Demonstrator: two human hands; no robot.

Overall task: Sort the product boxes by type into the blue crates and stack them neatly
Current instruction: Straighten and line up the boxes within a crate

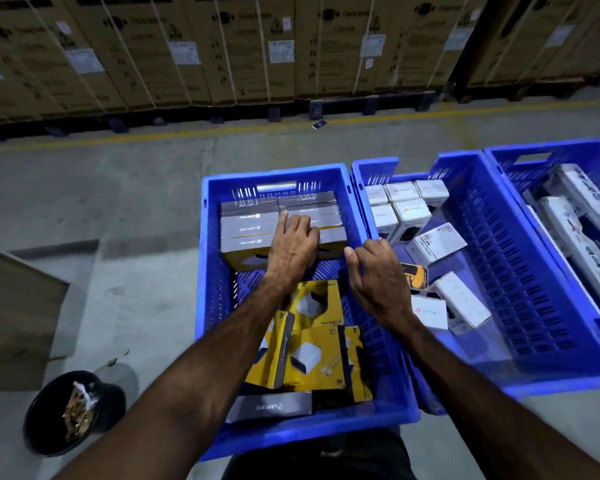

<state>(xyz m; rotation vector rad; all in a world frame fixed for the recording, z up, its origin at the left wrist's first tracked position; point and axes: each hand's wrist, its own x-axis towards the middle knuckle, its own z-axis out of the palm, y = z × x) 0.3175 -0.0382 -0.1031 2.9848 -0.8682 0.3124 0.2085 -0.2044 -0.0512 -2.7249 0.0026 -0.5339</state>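
Here the left hand point(293, 245) reaches forward into the near blue crate point(274, 174) with the arm almost straight. Its palm lies flat and its fingers are spread on top of the grey and yellow boxes point(250, 226), which stand in neat rows at the 12 o'clock end of that crate. It presses on them and grips nothing.

The right hand point(378, 275) hovers over the wall between this crate and the middle crate point(499, 258). Its fingers are half curled and loose, the thumb points to 11 o'clock, and it holds nothing.

At the 6 o'clock end of the near crate, more yellow boxes point(321, 355) lie in disorder, and both forearms cover part of them. One grey box point(269, 407) lies flat at the near wall.

In the middle crate, white boxes point(400, 202) stand in order at 12 o'clock, and loose white boxes point(459, 303) lie tilted nearer to the person. A small yellow and black box point(414, 277) is half hidden behind the right wrist.

At 2 o'clock a third crate point(548, 150) is cut off by the frame edge; it holds long white boxes point(579, 237), whose print is too blurred to read.
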